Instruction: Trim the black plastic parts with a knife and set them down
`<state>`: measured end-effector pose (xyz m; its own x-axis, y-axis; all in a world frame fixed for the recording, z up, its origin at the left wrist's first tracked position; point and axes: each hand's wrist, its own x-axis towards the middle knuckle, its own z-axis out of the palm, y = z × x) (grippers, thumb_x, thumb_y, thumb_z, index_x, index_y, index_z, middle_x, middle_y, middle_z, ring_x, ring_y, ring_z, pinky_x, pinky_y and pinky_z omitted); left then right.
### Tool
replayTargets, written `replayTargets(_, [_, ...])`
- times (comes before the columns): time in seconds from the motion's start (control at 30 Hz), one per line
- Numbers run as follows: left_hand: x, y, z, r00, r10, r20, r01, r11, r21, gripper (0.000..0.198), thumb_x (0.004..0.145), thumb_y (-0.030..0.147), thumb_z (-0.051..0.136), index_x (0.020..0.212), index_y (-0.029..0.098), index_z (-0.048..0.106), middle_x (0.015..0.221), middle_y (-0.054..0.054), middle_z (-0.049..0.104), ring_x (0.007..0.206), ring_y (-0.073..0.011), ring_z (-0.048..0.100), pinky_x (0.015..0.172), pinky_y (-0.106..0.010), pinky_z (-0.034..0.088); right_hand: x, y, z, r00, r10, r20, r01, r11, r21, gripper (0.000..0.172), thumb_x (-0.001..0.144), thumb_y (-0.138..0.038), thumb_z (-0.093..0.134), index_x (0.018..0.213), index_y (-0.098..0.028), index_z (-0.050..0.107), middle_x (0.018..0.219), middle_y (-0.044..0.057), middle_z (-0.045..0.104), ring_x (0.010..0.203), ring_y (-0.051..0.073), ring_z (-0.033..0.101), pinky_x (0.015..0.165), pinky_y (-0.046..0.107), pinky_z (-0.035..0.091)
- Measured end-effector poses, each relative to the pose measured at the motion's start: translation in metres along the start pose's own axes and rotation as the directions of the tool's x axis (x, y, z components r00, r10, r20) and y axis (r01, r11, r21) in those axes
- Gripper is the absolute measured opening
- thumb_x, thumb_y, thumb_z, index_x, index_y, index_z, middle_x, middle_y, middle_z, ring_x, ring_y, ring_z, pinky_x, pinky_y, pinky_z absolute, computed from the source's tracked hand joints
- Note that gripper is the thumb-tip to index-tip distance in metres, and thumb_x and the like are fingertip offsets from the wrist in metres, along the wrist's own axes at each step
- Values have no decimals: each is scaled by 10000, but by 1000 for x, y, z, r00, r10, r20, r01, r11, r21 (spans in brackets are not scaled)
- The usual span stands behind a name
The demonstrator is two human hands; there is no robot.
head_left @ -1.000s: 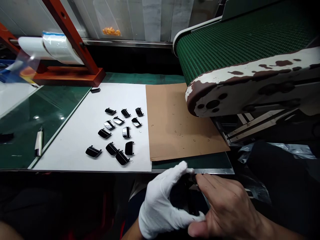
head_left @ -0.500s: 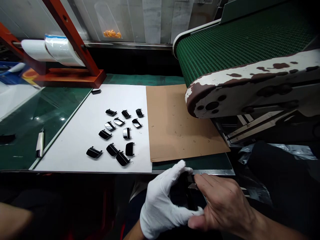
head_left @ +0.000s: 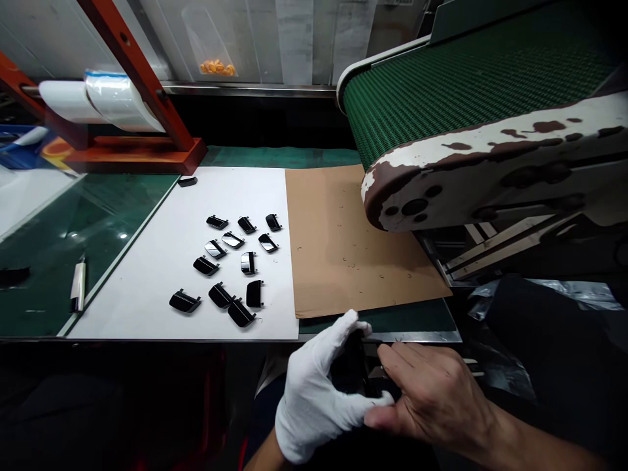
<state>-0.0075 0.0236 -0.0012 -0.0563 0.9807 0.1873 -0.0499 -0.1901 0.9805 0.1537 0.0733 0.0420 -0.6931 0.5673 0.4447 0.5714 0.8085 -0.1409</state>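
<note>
In the head view we pinch the black part (head_left: 354,371) between thumb and fingers of our gloved left hand (head_left: 316,396), just below the table edge (head_left: 422,337), its long axis roughly upright, while our bare right hand (head_left: 434,399) touches its right side, grip unclear.

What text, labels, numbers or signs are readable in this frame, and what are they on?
No text is legible in this view.
The blue and orange package at the left edge: any print is too blurred to read.
The black part in the gloved left hand: no marking shows.
The conveyor frame: worn paint patches only, no lettering.
</note>
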Motion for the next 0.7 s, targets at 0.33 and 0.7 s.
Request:
replayTargets(0.33, [13,8,17,999,40,35,-18,880,-475,904,533,349,914,1340,334,507,1131,-26,698,1056,-250,661,963,-274,517,1,-4,-18,937,348,14,-292,764,575,591,965,-575,146,894,-196,595,679,20,590,528,131,530,454,228,415])
replayTargets(0.7, [12,5,14,999,7,43,12,903,-429,892,532,325,916,1330,314,517,1093,-31,710,1030,-260,675,936,-290,533,-30,7,-3,762,622,178,-580,534,616,429,961,-441,395,746,-244,709,547,-11,554,495,139,521,487,234,424])
